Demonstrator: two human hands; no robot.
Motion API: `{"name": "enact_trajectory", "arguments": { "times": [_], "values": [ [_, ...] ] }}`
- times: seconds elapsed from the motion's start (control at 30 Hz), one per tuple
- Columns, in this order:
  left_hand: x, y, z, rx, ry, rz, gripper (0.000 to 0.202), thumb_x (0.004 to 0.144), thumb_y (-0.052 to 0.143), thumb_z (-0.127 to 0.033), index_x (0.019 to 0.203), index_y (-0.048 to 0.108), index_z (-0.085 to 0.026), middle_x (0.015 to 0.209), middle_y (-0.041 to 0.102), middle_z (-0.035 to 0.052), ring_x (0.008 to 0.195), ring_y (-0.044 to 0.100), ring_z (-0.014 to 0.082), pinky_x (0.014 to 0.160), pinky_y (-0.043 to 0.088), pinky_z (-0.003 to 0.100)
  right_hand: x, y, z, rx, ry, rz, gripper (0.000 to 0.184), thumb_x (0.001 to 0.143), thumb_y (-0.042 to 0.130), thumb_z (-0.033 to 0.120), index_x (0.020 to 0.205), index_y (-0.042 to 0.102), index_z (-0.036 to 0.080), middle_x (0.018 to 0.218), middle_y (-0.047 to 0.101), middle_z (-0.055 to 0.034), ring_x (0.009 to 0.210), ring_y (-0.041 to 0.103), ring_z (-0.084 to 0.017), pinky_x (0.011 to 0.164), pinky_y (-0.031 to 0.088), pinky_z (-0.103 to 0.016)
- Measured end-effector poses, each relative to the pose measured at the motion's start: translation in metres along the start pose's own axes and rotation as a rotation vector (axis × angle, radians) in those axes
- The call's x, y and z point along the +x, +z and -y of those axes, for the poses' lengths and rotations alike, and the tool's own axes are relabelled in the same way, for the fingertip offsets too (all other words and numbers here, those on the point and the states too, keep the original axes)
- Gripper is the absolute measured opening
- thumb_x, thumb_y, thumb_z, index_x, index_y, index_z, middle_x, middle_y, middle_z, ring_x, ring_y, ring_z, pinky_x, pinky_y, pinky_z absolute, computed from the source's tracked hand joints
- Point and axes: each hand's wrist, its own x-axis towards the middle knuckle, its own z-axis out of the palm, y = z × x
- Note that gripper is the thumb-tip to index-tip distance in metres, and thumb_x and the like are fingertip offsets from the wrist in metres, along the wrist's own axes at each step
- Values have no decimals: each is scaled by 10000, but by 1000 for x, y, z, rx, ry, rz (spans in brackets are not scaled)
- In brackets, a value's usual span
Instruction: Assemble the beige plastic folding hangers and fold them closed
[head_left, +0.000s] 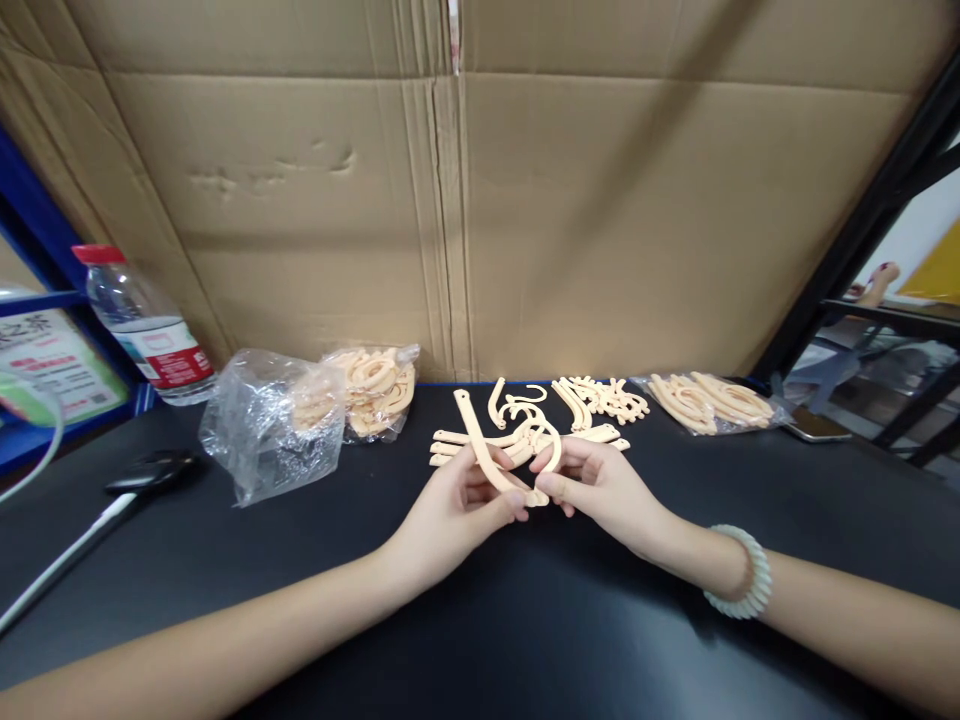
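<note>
My left hand (480, 495) is closed around the lower part of a long, curved beige strip (478, 432) with a hole at its upper end. A hook-shaped beige piece (556, 450) sits between the thumb and fingers of my right hand (589, 475). The lower ends of the two pieces meet between my fingertips; whether they are joined I cannot tell. Just behind my hands lie several long beige strips (450, 437) and some curved hooks (525, 408), partly hidden by my fingers.
Small beige parts (607, 397) are heaped at the back. Plastic bags of curved beige pieces lie left (375, 385) and right (712, 400), beside a crumpled clear bag (274, 430). A bottle (154, 330), black device (154, 472) and phone (817, 425) stand about. Cardboard (600, 200) walls the back.
</note>
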Motion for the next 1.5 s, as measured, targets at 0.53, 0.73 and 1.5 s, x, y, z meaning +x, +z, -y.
{"name": "enact_trajectory", "arguments": {
  "times": [0.53,0.73,1.5],
  "values": [
    [-4,5,-4,-36,-58,-57,275,746,761,-263,827,521,-156,791,701,20,644,676,127,637,540,254,38,-89,-2,-881,-354,-168,154,866,585,297,844,713,213,880,716,-73,873,621,-243,811,483,-425],
    [-3,6,-2,-49,-51,-59,281,738,769,-261,821,520,-162,764,680,-1,637,672,130,629,534,262,46,-102,-16,-1000,-391,8,183,897,556,257,893,737,231,955,701,-79,954,599,-253,893,468,-453],
    [-3,5,-4,-45,-52,-64,306,720,780,-314,810,532,-158,783,671,15,639,664,136,633,532,275,25,-53,16,-158,-231,-403,290,864,610,459,943,666,185,979,699,-91,771,696,-195,763,570,-383]
  ]
}}
